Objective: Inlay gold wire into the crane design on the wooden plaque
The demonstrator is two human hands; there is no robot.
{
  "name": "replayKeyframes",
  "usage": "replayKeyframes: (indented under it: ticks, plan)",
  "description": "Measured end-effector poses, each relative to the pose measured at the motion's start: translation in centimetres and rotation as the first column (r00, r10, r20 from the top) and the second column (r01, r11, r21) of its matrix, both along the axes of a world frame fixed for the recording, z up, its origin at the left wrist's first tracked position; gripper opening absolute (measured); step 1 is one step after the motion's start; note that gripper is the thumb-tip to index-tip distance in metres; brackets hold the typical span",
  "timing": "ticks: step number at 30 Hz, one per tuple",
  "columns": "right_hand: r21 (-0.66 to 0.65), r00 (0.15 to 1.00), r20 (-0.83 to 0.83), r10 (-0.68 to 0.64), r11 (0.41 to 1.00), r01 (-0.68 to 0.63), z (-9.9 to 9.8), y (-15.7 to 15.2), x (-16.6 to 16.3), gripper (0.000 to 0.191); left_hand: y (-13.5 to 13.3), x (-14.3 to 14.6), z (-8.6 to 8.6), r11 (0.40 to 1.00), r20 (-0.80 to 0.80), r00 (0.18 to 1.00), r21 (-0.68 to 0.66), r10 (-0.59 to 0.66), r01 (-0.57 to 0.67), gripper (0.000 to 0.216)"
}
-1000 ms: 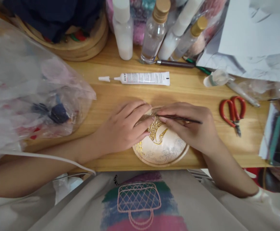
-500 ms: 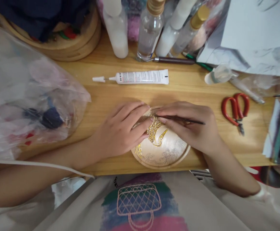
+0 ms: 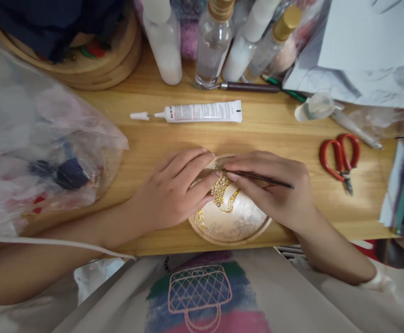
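Your left hand (image 3: 174, 192) rests loosely spread on one pale, round wooden plaque (image 3: 244, 208) at the table (image 3: 278, 132) edge, showing a gold-lined bird (image 3: 219, 189) and grey waves (image 3: 246, 227); your right hand (image 3: 290, 201) pinches one slender dark tool (image 3: 271, 179). Beyond: at least four bottles (image 3: 214, 48), one white tube (image 3: 203, 112), its print seemingly too blurred to read.

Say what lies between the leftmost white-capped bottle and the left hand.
In the head view, the white tube lies flat on the wooden table between the bottle and the left hand, touching neither.
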State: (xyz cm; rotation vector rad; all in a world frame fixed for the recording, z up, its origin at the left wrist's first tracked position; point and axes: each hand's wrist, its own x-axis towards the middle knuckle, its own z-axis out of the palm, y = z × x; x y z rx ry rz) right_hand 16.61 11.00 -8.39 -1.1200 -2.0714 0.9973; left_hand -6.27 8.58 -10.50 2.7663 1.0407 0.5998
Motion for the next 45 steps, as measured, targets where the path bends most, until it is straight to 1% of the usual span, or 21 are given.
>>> replayKeyframes:
  ticks: [5, 10, 15, 25, 37, 45]
  plan:
    - [0.001, 1.000, -0.016, 0.012, 1.000, -0.012, -0.21, 0.13, 0.10, 0.017, 0.08, 0.10, 0.13, 0.998, -0.051, 0.998, 0.067, 0.022, -0.019, 0.024]
    - [-0.054, 0.999, -0.053, 0.010, 0.998, -0.013, -0.38, 0.35, 0.20, 0.016, 0.09, 0.09, 0.12, 0.998, -0.046, 0.999, 0.065, 0.010, -0.007, 0.026]
    - [-0.073, 0.997, -0.080, 0.013, 0.997, -0.018, -0.42, 0.53, 0.29, 0.018, 0.05, 0.01, 0.05, 0.998, -0.036, 0.999, 0.059, 0.006, -0.004, 0.027]
    - [-0.067, 0.997, -0.078, 0.010, 0.998, -0.016, -0.34, 0.58, 0.23, 0.019, 0.07, 0.11, 0.14, 0.999, -0.039, 0.999, 0.046, 0.001, 0.001, 0.028]
    - [-0.031, 0.999, -0.040, 0.006, 0.999, -0.007, -0.32, 0.67, 0.22, 0.018, -0.33, -0.07, -0.74, 0.999, 0.016, 0.999, 0.040, 0.032, -0.032, 0.028]
    - [-0.017, 0.998, -0.055, 0.016, 1.000, -0.017, -0.33, 0.80, 0.18, 0.018, -0.15, -0.05, -0.38, 0.998, 0.005, 1.000, 0.058, 0.009, -0.009, 0.029]
